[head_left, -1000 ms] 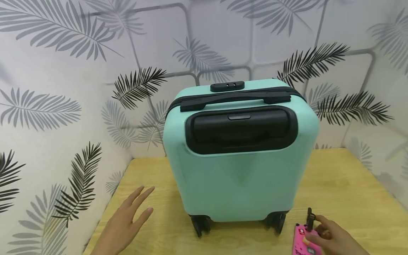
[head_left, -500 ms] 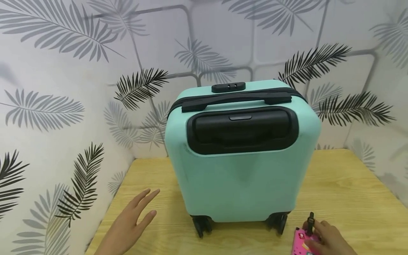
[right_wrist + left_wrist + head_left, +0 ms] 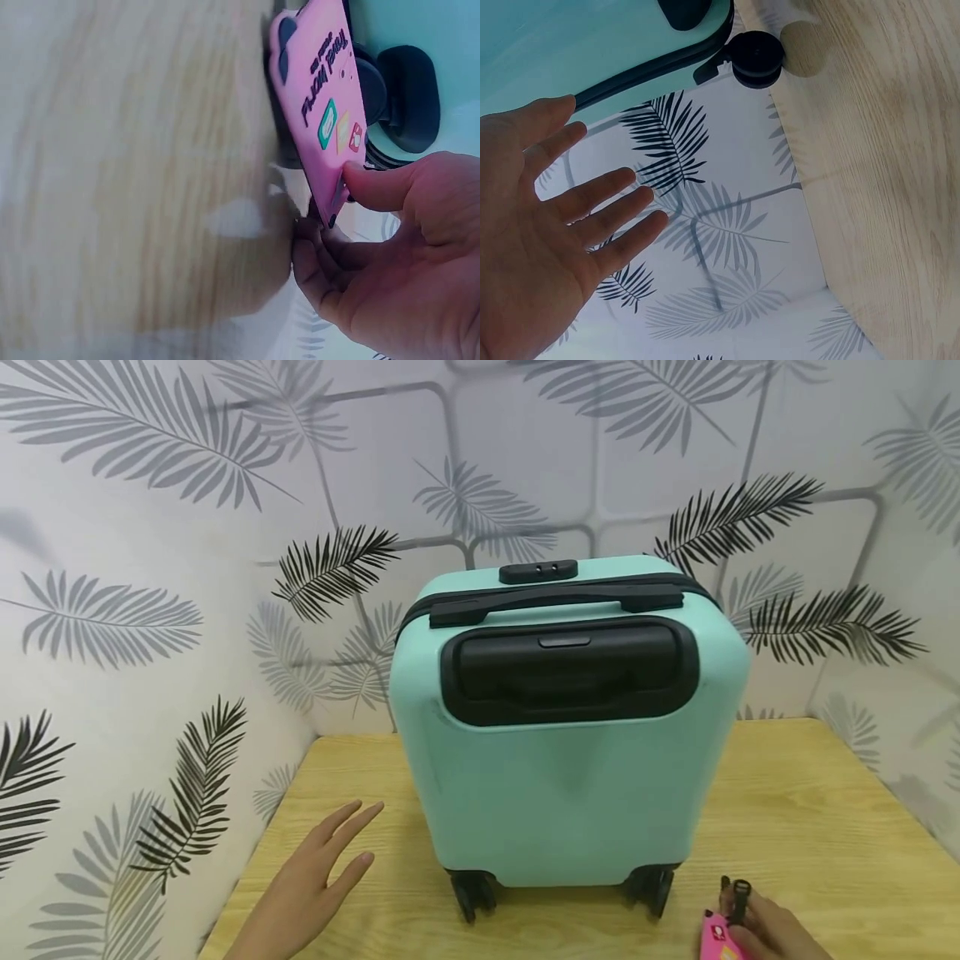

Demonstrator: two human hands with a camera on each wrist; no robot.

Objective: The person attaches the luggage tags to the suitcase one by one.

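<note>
In the head view my right hand (image 3: 772, 930) pinches a pink luggage tag (image 3: 718, 937) low at the right, its black buckled strap (image 3: 739, 902) sticking up. The right wrist view shows the thumb on the face of the tag (image 3: 330, 97), which bears "Travel World" lettering and small coloured patches; the other fingers are behind its edge. My left hand (image 3: 303, 885) is held with fingers spread at the left, holding nothing. A mint green suitcase (image 3: 562, 802) stands upright between the hands, its black telescopic handle (image 3: 570, 664) folded down.
The suitcase's black wheels (image 3: 472, 893) rest on a wooden table (image 3: 810, 827). Behind and to the left stands a wall (image 3: 517, 443) with a grey and black leaf pattern. A black carry handle and a combination lock (image 3: 538, 572) sit on the suitcase top.
My right hand has moved slightly down with the luggage tag, which has turned more edge-on and lower in view. The left hand has shifted slightly right in view, still spread.
</note>
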